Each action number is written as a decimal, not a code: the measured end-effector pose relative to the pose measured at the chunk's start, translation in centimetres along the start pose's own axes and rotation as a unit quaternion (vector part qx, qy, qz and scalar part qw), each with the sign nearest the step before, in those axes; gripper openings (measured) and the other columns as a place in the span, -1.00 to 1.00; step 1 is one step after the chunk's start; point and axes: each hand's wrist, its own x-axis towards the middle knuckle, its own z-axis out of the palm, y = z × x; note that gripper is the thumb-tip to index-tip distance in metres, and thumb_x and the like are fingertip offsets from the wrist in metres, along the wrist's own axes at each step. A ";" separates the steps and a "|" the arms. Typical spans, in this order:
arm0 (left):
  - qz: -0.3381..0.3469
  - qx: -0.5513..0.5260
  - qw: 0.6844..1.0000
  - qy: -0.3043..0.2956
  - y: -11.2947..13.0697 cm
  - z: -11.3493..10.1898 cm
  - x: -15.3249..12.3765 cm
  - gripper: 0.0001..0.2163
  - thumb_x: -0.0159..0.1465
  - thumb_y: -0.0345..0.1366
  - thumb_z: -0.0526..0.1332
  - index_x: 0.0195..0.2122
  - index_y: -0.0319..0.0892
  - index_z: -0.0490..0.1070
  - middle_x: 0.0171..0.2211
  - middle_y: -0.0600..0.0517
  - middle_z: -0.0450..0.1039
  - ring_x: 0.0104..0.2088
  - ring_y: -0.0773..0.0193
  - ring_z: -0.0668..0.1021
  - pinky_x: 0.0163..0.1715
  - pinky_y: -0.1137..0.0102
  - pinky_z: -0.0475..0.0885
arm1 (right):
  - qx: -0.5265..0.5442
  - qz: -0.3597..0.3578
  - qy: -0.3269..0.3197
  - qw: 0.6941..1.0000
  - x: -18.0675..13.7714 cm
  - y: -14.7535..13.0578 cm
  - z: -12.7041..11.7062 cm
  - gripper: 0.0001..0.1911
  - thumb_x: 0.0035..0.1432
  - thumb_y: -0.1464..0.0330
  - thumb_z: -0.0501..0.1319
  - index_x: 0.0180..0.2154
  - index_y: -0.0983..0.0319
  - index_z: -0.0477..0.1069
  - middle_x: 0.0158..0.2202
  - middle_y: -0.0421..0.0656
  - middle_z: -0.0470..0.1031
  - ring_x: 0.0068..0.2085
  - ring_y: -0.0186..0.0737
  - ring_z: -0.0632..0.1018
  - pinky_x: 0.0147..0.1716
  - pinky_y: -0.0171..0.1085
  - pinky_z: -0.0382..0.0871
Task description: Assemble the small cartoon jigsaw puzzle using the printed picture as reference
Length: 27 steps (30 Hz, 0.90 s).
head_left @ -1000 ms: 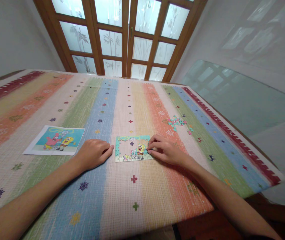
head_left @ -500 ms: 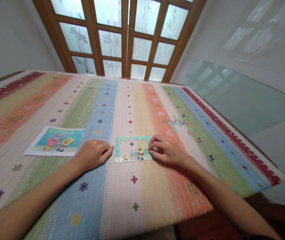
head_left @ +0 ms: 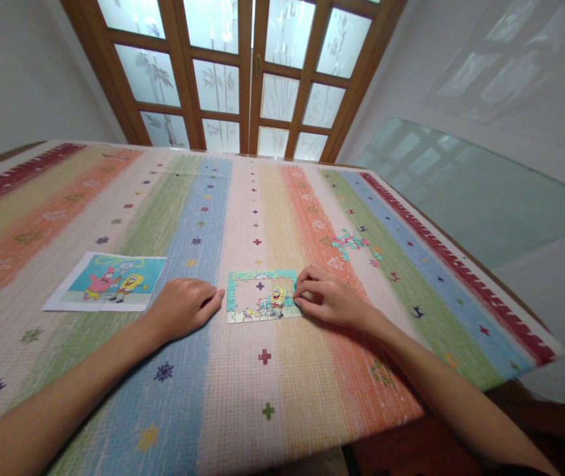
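Observation:
A partly assembled jigsaw puzzle (head_left: 231, 304) lies flat on the tablecloth in front of me. Its border is joined, and a yellow cartoon figure fills part of the right side; tablecloth shows through the middle. My left hand (head_left: 186, 305) rests just left of the frame, fingers curled under and thumb pointing at its left edge, with nothing visible in it. At the right edge, my right hand (head_left: 326, 297) has its thumb and fingertips drawn together against the border pieces. Whatever lies between those fingertips is hidden.
Loose puzzle pieces (head_left: 349, 243) are heaped beyond my right hand. A printed reference picture (head_left: 108, 281) lies left of my left hand. The striped tablecloth (head_left: 242, 410) covers the table, whose near edge is close to me. Wood-framed glass doors (head_left: 248, 86) stand behind.
Both hands and the puzzle hold the same arrangement. The whole view has shifted very slightly.

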 end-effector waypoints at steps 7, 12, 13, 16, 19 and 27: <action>0.003 -0.003 1.000 0.004 0.0 0.1 -0.1 -0.50 0.48 -0.16 -0.07 -0.61 -0.16 0.32 -0.64 0.01 0.38 -0.60 0.28 0.37 -0.49 0.34 0.11 | 0.001 -0.050 0.013 0.999 -0.3 -0.3 0.3 -0.76 0.18 0.50 0.13 -0.21 0.14 0.52 -0.27 -0.11 0.49 -0.22 -0.17 0.50 -0.21 -0.16 0.41; 0.008 0.005 1.000 0.005 0.0 0.1 -0.1 -0.50 0.48 -0.17 -0.06 -0.60 -0.17 0.34 -0.64 0.01 0.39 -0.60 0.28 0.38 -0.49 0.34 0.11 | -0.026 -0.077 -0.018 0.997 -0.5 -0.1 0.7 -0.68 0.12 0.54 0.11 -0.17 0.17 0.54 -0.25 -0.08 0.52 -0.23 -0.18 0.50 -0.23 -0.17 0.42; 0.008 0.006 1.000 0.007 0.0 0.1 -0.1 -0.50 0.48 -0.17 -0.06 -0.61 -0.17 0.34 -0.64 0.01 0.40 -0.60 0.28 0.38 -0.49 0.34 0.11 | -0.028 -0.080 -0.022 0.996 -0.4 0.0 0.7 -0.68 0.12 0.54 0.11 -0.17 0.17 0.55 -0.25 -0.08 0.52 -0.24 -0.17 0.51 -0.23 -0.17 0.42; 0.014 0.011 1.000 0.013 0.0 0.1 -0.1 -0.49 0.48 -0.17 -0.07 -0.61 -0.17 0.34 -0.65 0.01 0.40 -0.61 0.28 0.39 -0.49 0.33 0.11 | -0.021 -0.083 -0.021 0.996 -0.4 0.1 0.8 -0.68 0.12 0.54 0.12 -0.18 0.18 0.56 -0.24 -0.06 0.53 -0.22 -0.16 0.52 -0.22 -0.17 0.44; 0.020 0.013 1.000 0.017 0.0 0.2 -0.2 -0.49 0.49 -0.17 -0.07 -0.61 -0.18 0.35 -0.65 0.01 0.40 -0.61 0.28 0.39 -0.50 0.33 0.10 | -0.013 -0.086 -0.014 0.996 -0.3 0.3 0.9 -0.68 0.12 0.56 0.12 -0.19 0.20 0.58 -0.23 -0.05 0.55 -0.21 -0.15 0.53 -0.19 -0.16 0.45; 0.013 0.007 1.000 0.011 0.0 0.2 -0.1 -0.49 0.48 -0.17 -0.06 -0.61 -0.18 0.34 -0.65 0.01 0.39 -0.61 0.28 0.38 -0.49 0.33 0.09 | 0.000 -0.083 -0.013 0.996 -0.4 0.4 1.0 -0.64 0.13 0.57 0.10 -0.16 0.23 0.60 -0.22 -0.04 0.56 -0.20 -0.17 0.54 -0.17 -0.18 0.47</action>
